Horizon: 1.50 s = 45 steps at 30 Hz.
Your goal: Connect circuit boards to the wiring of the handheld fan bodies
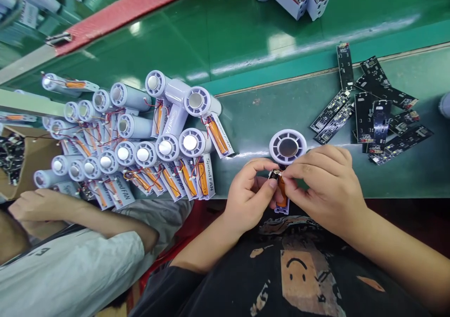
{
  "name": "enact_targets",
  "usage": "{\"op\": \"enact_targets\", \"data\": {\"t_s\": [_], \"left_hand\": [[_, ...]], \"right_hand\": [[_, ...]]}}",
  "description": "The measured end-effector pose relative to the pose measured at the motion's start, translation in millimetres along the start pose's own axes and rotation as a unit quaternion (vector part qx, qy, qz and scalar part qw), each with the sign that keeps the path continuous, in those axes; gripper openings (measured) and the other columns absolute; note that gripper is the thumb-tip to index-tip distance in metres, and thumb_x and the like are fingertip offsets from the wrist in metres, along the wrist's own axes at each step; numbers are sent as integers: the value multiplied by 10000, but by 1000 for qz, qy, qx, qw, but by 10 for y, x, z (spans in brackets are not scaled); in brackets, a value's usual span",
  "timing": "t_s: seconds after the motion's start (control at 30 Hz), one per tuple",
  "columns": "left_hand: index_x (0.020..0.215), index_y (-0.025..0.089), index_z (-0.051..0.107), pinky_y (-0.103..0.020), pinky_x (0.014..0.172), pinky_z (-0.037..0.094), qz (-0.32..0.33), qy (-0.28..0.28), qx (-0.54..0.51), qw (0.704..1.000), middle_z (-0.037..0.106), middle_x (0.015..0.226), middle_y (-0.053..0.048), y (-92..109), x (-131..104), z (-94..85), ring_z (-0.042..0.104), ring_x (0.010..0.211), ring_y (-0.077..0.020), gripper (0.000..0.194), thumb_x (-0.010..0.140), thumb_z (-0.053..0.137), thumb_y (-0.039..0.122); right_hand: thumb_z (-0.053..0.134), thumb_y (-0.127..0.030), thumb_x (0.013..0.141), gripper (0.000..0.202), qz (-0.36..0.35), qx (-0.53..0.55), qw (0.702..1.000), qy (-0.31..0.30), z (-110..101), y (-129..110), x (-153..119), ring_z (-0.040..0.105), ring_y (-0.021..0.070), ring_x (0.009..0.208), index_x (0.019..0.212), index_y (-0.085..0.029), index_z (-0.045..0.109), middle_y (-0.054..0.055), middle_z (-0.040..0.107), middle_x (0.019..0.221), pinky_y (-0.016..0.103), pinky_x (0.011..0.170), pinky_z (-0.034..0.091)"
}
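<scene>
At the front edge of the green table, a purple fan unit (288, 147) lies with its round grille facing up. Its narrow handle part, holding an orange battery (282, 192), hangs toward my body between my hands. My left hand (251, 192) is closed, its thumb and fingers gripping the handle part and a small dark circuit board (273, 174). Close against it, my right hand (321, 181) pinches near the top of the battery, by the board's end; its fingertips cover whatever is between them.
Many assembled fan units (167, 147) crowd the table at the left. Loose circuit boards (381, 89) are piled at the right. More purple housings (288, 3) stand at the back. A co-worker's arm (80, 211) rests at the left beside a cardboard box (33, 153).
</scene>
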<state>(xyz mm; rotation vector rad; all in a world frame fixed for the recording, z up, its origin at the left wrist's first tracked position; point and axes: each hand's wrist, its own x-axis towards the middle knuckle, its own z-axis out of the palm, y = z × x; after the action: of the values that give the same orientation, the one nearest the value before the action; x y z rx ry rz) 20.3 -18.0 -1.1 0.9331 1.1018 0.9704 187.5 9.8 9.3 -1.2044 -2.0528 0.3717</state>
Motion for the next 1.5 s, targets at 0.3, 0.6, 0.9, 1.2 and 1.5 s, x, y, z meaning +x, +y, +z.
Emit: {"op": "enact_targets", "data": {"t_s": [0.3, 0.6, 0.9, 1.2, 1.5], "left_hand": [[924, 210, 605, -128, 448, 449, 55, -63, 162, 983, 495, 1057, -12, 153, 59, -104, 554, 622, -25, 56, 928, 595, 266], [890, 203, 583, -254, 731, 531, 244, -31, 385, 889, 526, 1020, -31, 161, 74, -112, 566, 933, -147, 46, 929, 573, 181], [1079, 237, 543, -207, 582, 541, 181, -4, 249, 951, 553, 1051, -24, 54, 28, -77, 591, 701, -81, 214, 888, 628, 190], [984, 201, 591, -154, 528, 588, 11, -29, -25, 999, 635, 880, 16, 62, 6, -50, 671, 593, -66, 115, 895, 662, 215], [987, 202, 653, -166, 553, 616, 104, -5, 21, 994, 575, 1034, 2, 44, -11, 10, 685, 643, -50, 135, 883, 649, 117]], "right_hand": [[633, -150, 893, 115, -91, 70, 993, -10, -25, 163, -52, 581, 181, 833, 932, -255, 655, -18, 732, 840, 362, 762, 410], [624, -249, 906, 49, 15, 122, 989, -79, -60, 103, -48, 595, 179, 823, 890, -241, 669, 2, 728, 875, 375, 766, 395], [655, -171, 855, 102, 69, 130, 989, -35, -78, 55, -45, 595, 159, 738, 767, -221, 651, -14, 696, 745, 347, 731, 403], [639, -229, 892, 149, -28, -61, 997, -27, -97, -62, 0, 552, 191, 754, 752, -214, 688, 8, 711, 753, 364, 711, 337], [609, -204, 914, 185, -28, -61, 997, -35, -88, -84, -14, 549, 187, 725, 750, -184, 693, 20, 699, 743, 362, 696, 341]]}}
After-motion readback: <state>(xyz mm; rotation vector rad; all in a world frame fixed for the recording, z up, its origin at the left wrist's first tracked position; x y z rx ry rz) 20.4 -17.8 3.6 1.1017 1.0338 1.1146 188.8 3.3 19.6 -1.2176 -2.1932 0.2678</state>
